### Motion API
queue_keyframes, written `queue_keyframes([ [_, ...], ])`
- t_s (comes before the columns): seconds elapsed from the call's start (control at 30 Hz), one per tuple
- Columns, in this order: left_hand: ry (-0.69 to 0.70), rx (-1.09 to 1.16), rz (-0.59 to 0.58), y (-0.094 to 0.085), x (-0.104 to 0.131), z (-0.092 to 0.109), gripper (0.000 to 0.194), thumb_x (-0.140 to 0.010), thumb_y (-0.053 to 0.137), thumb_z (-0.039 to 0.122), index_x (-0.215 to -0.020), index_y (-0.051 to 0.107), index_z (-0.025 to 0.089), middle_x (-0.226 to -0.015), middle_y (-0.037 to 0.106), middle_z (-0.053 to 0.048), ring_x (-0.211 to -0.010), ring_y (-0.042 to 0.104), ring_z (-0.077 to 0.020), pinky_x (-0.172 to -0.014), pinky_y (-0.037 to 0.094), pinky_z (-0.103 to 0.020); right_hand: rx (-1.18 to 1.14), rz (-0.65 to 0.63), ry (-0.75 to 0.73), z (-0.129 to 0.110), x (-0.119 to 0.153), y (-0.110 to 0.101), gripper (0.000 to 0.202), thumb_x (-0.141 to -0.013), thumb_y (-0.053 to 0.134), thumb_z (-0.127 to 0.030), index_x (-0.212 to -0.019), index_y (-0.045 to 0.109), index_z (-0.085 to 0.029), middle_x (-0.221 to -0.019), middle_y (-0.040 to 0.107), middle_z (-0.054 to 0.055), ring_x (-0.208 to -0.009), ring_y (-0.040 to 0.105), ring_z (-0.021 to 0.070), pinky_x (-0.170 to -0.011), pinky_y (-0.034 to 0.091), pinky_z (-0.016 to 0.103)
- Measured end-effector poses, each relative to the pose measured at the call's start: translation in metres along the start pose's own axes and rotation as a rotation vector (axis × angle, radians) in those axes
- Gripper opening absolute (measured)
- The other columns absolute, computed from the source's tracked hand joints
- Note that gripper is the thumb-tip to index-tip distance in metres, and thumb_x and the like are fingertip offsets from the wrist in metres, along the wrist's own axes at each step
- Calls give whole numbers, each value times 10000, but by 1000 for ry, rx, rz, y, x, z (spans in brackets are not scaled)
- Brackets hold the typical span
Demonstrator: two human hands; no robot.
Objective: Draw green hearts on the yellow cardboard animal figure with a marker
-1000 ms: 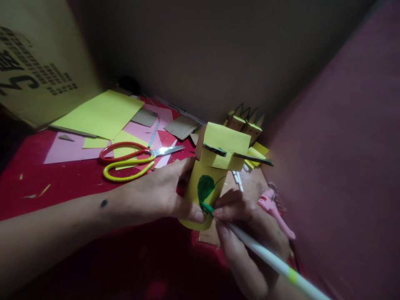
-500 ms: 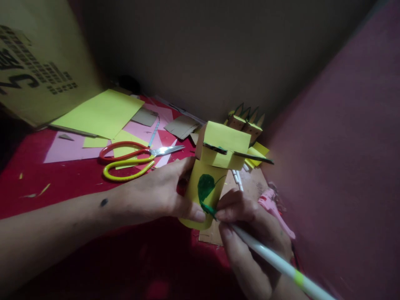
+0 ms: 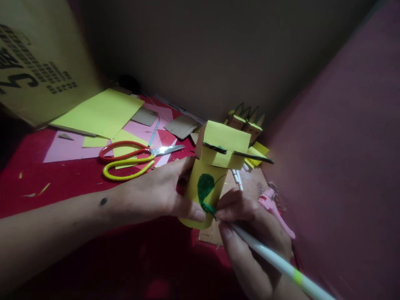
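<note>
A yellow paper-covered figure (image 3: 215,164), a tube with a boxy head, stands upright on the red table (image 3: 62,183). My left hand (image 3: 162,193) grips the tube from the left, thumb on its lower front. My right hand (image 3: 250,233) holds a white marker (image 3: 275,262) whose green tip touches the tube just below a dark green patch (image 3: 204,187) drawn on it.
Red and yellow scissors (image 3: 131,160) lie left of the figure. Yellow paper sheets (image 3: 100,112), pink paper and cardboard scraps lie behind. A second small yellow piece with spikes (image 3: 245,123) stands at the back. A pink tool (image 3: 275,212) lies right. A cardboard box (image 3: 34,62) stands far left.
The marker tip has shifted slightly along the lower edge of the green patch. My left hand and the figure stay put.
</note>
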State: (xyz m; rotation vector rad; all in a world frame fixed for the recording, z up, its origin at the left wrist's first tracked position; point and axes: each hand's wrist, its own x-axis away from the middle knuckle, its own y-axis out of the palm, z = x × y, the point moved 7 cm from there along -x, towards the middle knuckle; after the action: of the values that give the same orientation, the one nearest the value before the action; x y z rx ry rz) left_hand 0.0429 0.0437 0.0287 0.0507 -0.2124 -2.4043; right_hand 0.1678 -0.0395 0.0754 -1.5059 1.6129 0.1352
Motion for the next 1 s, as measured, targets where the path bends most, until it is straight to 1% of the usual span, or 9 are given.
queue_keyframes([
  [0.03,-11,-1,-1,1,0,0,607,-682,928,195,-1221,656,257,-1118,749,-3,-1131,689,-283,-807,547,-319,17,-15,-7,-1,-1,-1,191,-831,554,-36,-867,620,-212,-728,655,3,-604,664,142,-535,555,249],
  [0.13,-20,-6,-7,2,1,2,620,-685,921,197,-1240,647,251,-1149,747,-14,-1152,682,-294,-844,551,-346,50,15,-6,-4,-1,-6,183,-814,563,-35,-834,614,-210,-719,661,7,-619,677,151,-545,565,257],
  [0.3,-25,-11,4,1,1,2,653,-684,930,208,-1268,641,258,-1198,749,-31,-1169,682,-316,-832,548,-356,14,28,-18,-5,-1,-7,198,-783,558,-25,-808,622,-211,-699,649,-3,-588,657,145,-540,556,270],
  [0.4,-20,-6,9,1,1,2,634,-681,935,194,-1241,644,251,-1201,749,-31,-1145,684,-307,-841,546,-358,19,36,-16,-5,0,-7,214,-767,570,-6,-791,615,-214,-687,646,-7,-594,671,152,-529,547,265],
  [0.5,-33,0,15,1,1,2,617,-684,935,205,-1224,639,251,-1136,752,-17,-1135,685,-305,-849,547,-358,-2,76,-12,-5,1,-8,224,-769,576,-3,-803,626,-219,-691,647,-15,-580,652,138,-539,555,259],
  [0.6,-38,-26,21,1,1,2,623,-676,930,189,-1224,639,249,-1076,750,-7,-1118,690,-307,-859,548,-362,-52,59,-6,-5,2,-6,219,-810,602,-12,-827,656,-223,-692,657,-30,-581,660,117,-561,561,234],
  [0.67,-27,-34,13,1,1,3,608,-690,915,173,-1227,639,247,-1098,751,-15,-1126,691,-312,-863,549,-366,-55,34,-19,-6,2,-5,217,-828,595,-17,-855,667,-220,-717,678,-17,-623,690,126,-581,576,235],
  [0.87,-31,-25,8,0,0,2,612,-673,933,188,-1211,649,258,-1108,746,-12,-1127,685,-305,-858,554,-363,19,37,6,-4,-2,-7,194,-798,580,-30,-816,645,-212,-715,688,7,-579,663,139,-533,568,253],
  [1.0,-24,-22,15,1,1,4,602,-679,939,201,-1207,656,253,-1122,761,-26,-1129,697,-320,-864,557,-379,60,33,-24,-7,-2,-6,196,-801,576,-19,-800,617,-211,-688,658,1,-590,667,145,-548,568,259],
])
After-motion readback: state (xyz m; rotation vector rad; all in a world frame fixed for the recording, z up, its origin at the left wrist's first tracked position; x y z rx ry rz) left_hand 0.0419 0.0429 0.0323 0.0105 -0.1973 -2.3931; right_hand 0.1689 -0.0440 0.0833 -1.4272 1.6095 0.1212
